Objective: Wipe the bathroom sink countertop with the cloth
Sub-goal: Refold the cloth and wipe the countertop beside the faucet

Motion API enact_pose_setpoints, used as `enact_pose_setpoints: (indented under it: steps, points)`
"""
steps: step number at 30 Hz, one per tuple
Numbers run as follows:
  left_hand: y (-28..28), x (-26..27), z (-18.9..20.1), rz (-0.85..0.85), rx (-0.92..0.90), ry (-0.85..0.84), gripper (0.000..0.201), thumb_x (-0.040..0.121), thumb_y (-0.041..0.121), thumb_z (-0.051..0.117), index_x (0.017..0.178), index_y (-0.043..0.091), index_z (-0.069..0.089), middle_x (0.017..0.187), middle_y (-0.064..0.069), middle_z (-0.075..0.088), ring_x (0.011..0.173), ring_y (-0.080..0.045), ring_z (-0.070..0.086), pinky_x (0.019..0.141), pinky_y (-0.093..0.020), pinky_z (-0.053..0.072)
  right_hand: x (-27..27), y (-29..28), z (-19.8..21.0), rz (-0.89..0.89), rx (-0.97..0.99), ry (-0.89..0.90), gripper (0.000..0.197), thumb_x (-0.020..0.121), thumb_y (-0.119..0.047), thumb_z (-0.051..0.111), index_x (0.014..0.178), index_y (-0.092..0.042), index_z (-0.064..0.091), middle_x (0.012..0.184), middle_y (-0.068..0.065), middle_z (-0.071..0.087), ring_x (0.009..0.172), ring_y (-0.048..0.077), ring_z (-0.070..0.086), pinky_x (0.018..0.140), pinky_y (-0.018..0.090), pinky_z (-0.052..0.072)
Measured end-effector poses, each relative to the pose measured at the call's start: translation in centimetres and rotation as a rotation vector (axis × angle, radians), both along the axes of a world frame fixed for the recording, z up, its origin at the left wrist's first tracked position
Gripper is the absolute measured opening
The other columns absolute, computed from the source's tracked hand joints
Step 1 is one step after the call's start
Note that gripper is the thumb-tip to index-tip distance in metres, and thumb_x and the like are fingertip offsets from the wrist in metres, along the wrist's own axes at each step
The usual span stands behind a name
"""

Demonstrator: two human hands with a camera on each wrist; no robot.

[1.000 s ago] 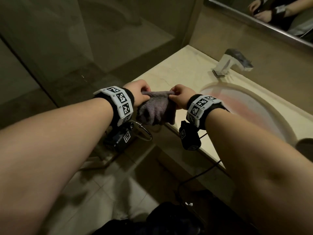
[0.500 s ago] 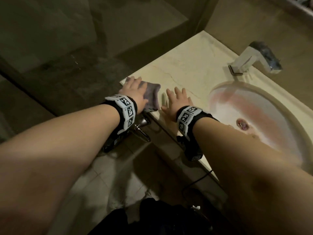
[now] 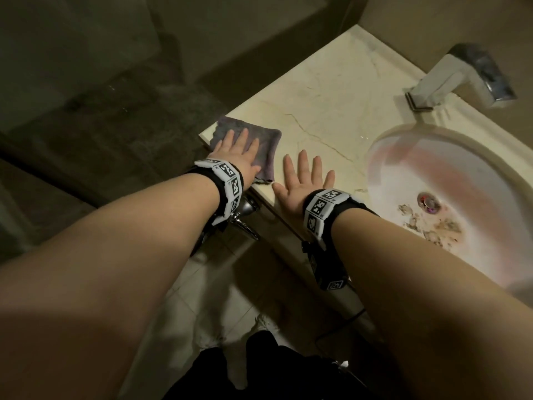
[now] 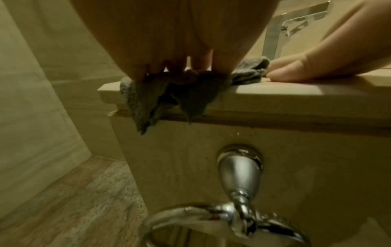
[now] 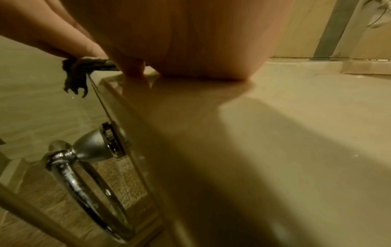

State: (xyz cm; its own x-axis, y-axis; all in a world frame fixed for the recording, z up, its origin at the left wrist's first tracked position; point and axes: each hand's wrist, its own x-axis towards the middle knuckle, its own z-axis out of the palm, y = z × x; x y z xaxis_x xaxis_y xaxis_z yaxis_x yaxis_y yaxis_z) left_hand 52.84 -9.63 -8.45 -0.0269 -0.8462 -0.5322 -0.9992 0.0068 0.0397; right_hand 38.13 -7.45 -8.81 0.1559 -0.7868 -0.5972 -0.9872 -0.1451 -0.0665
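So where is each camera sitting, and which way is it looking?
Head view: up on the head, looking down at the countertop; both forearms show, with the left hand flat on the cloth and the right hand flat beside it.
Left wrist view: under the left wrist, looking at the counter's front edge; fingers on the cloth.
Right wrist view: under the right wrist, low along the counter; palm shows.
Shared: both wrist views show the towel ring.
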Motion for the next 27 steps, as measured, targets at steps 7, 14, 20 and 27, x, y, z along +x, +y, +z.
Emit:
enact_pose_setpoints:
  steps: [7, 14, 20, 27]
  points:
    - [-2.4, -0.6, 0.5, -0.064, -0.005, -0.103, 0.066, 0.101, 0.039, 0.028, 0.153, 0.018, -0.006, 0.160, -0.008, -0.019, 0.147, -0.034, -0.015, 0.121, -0.044, -0.002, 0.0, -0.4, 0.3, -0.008, 0.033, 0.004, 0.064, 0.098, -0.053, 0.015, 0.150, -0.031, -0.015, 0.158, 0.001, -0.029, 0.145, 0.030, -0.028, 0.117, 0.055, -0.015]
    - [-2.8, -0.6, 0.6, -0.030, 0.004, -0.062, 0.068, 0.100, 0.040, 0.032, 0.153, 0.020, -0.006, 0.160, -0.006, -0.018, 0.147, -0.035, -0.012, 0.120, -0.049, 0.003, -0.5, -1.8, 0.6, 0.022, 0.029, 0.008, 0.075, 0.092, -0.062, 0.029, 0.150, -0.037, -0.012, 0.159, -0.003, -0.025, 0.147, 0.027, -0.024, 0.118, 0.053, -0.011]
    - [-0.8, -0.5, 0.2, 0.002, 0.009, -0.086, 0.065, 0.100, 0.040, 0.029, 0.153, 0.020, -0.005, 0.160, -0.005, -0.017, 0.147, -0.036, -0.010, 0.120, -0.049, 0.003, -0.4, -3.6, 1.9, -0.032, 0.033, 0.004, 0.104, 0.078, -0.069, 0.052, 0.152, -0.029, -0.009, 0.161, -0.002, -0.020, 0.149, 0.024, -0.016, 0.119, 0.054, -0.001]
    - [-0.6, -0.2, -0.5, 0.018, 0.009, -0.074, 0.065, 0.101, 0.039, 0.028, 0.152, 0.020, -0.008, 0.160, -0.006, -0.019, 0.147, -0.035, -0.013, 0.120, -0.047, 0.001, -0.4, -4.9, 2.0, -0.052, 0.079, 0.054, 0.115, 0.067, -0.077, 0.057, 0.150, -0.037, -0.014, 0.159, -0.006, -0.024, 0.147, 0.031, -0.022, 0.115, 0.065, 0.004]
